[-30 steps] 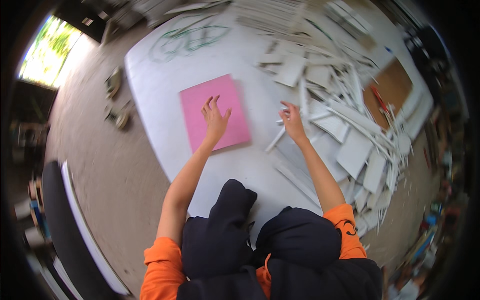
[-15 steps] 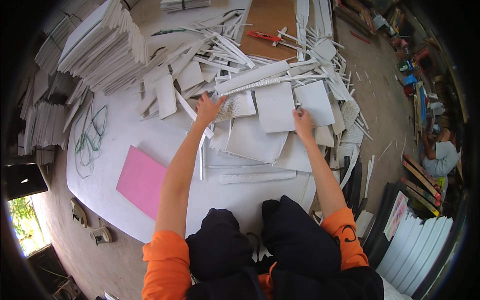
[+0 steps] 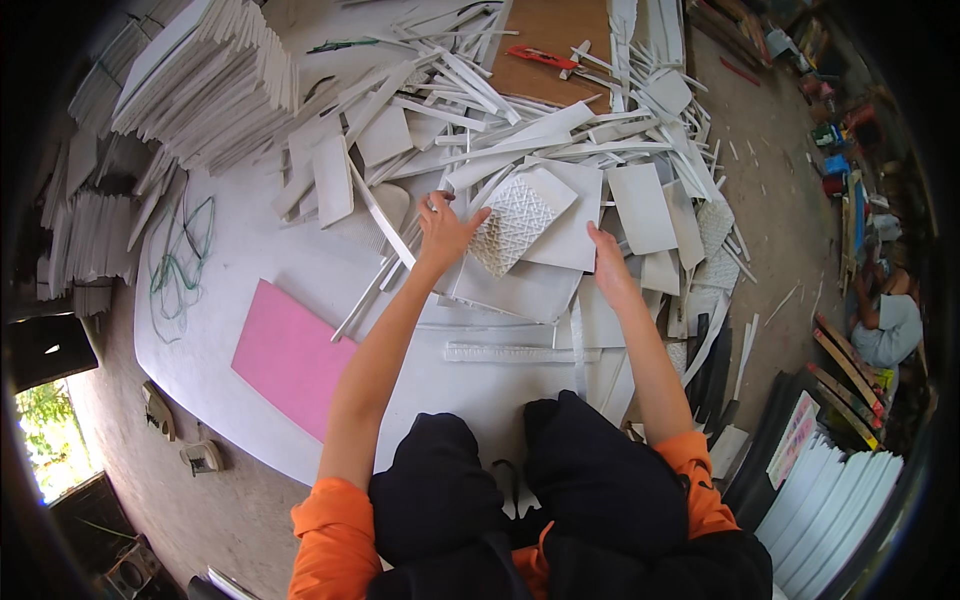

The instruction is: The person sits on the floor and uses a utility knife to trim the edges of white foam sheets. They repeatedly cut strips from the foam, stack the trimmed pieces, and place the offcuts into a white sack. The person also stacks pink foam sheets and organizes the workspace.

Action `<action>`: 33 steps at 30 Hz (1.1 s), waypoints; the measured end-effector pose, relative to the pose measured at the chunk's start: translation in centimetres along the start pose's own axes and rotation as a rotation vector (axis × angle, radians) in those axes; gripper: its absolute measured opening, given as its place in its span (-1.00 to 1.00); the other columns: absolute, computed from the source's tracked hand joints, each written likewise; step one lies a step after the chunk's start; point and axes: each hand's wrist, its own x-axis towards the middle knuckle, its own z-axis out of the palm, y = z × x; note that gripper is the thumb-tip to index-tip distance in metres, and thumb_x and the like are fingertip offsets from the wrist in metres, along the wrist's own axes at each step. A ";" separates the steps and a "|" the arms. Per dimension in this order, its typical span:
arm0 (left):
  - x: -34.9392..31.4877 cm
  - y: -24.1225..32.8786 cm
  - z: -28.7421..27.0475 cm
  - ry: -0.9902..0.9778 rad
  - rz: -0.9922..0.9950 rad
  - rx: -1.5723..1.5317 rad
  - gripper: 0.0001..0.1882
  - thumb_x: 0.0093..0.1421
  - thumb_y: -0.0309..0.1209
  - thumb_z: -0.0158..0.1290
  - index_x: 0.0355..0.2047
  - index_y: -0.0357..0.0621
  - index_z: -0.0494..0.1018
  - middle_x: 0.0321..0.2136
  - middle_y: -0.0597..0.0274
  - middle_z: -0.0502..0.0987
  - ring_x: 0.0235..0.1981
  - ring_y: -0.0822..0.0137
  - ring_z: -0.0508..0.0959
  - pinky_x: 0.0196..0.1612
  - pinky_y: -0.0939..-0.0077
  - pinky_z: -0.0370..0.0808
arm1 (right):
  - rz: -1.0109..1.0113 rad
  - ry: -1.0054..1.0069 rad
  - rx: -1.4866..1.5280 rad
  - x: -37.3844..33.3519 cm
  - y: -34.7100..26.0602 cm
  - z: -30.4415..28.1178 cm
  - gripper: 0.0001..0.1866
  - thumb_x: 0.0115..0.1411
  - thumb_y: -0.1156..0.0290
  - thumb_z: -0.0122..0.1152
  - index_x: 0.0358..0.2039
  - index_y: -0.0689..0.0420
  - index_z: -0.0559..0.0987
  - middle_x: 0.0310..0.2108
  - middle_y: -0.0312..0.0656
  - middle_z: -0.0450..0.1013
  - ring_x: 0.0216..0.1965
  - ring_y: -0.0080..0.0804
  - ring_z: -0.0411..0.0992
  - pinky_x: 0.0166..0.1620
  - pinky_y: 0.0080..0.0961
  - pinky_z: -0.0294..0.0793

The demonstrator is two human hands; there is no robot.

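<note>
White textured piece [image 3: 512, 226] amid scraps [image 3: 642, 210], left grip [image 3: 445, 235] spread beside it, right grip [image 3: 612, 270], hold unclear

Sheet [image 3: 290, 355] left (scraps [image 3: 525, 215] right).

Your white work surface [image 3: 235, 260] carries a heap of white scraps [image 3: 640, 205] around and beyond your fingers [image 3: 428, 212]; left of them lie a pink sheet [image 3: 288, 355] and green string [image 3: 180, 270], with a narrow white strip [image 3: 520, 353] nearer you.
</note>
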 end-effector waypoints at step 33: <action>-2.2 4.7 0.9 -0.247 0.104 -0.427 -0.21 -0.14 -0.02 0.13 -0.09 -0.38 0.10 -0.15 -0.15 0.13 -0.09 -0.05 0.18 -0.08 0.22 0.22 | -0.293 0.096 0.045 -2.2 -0.7 6.0 -0.18 -0.10 0.42 0.25 0.09 0.23 -0.06 -0.02 -0.12 0.15 0.00 -0.40 0.14 0.04 -0.53 0.09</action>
